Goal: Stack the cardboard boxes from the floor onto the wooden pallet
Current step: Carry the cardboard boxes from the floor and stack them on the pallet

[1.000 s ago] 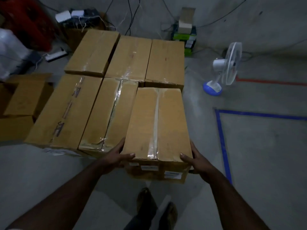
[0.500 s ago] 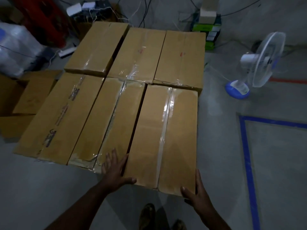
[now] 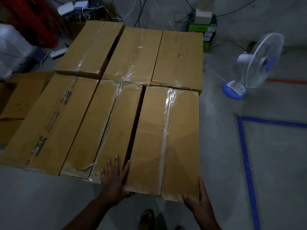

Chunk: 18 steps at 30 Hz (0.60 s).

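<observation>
Front-right box [image 3: 163, 140] pushed nearly flush, hands [image 3: 114, 181] apparently still steadying corners

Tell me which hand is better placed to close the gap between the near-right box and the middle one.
Right. The right hand sits flat against the outer near corner of the near-right box, so it can push toward the middle box. The left hand lies over the gap itself, blocking it.

Single head-worn wide-angle view, looking forward and steeply down, close over stacked cardboard boxes [image 3: 116, 103] — floor [image 3: 274, 163] at right.
</observation>
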Each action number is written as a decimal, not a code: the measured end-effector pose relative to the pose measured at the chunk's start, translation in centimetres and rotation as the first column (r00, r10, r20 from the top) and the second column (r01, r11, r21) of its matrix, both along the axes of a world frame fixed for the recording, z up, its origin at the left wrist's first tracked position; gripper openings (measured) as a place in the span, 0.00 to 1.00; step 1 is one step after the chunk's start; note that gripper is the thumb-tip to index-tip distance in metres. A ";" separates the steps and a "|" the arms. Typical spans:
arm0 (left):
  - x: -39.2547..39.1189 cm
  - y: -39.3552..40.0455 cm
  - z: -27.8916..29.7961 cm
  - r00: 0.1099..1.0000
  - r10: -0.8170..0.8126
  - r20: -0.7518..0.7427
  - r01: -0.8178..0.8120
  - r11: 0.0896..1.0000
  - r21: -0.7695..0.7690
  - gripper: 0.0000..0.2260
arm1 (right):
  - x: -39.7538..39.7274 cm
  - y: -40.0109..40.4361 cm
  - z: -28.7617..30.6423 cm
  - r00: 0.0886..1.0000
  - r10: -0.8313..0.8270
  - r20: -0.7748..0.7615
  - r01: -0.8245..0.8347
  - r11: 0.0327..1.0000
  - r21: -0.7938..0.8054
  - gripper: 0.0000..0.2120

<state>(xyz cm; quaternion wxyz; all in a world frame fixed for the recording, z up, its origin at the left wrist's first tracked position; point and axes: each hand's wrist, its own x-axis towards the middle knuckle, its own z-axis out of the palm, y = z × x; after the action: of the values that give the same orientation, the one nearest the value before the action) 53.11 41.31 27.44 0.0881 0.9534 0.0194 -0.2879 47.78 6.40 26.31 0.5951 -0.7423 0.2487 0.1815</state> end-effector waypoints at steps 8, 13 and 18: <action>-0.1 -0.5 0.1 1.000 -0.016 0.011 0.016 1.000 -0.003 0.59 | 0.0 -0.2 0.1 1.000 0.015 0.010 -0.015 1.000 -0.025 0.48; 0.0 -1.2 -0.1 1.000 0.012 0.025 -0.012 1.000 -0.010 0.59 | 0.4 0.2 -0.6 0.999 0.015 -0.031 -0.018 0.995 -0.095 0.49; 1.0 -2.0 1.7 0.999 -0.013 -0.042 0.013 1.000 0.017 0.59 | 1.1 2.2 1.3 0.998 0.043 -0.054 -0.058 0.948 -0.313 0.47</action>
<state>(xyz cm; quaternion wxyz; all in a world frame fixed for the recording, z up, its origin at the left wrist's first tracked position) 54.13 39.29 29.12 0.0773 0.9481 0.0176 -0.3080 48.92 8.62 27.64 0.4585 -0.8293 0.2692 0.1719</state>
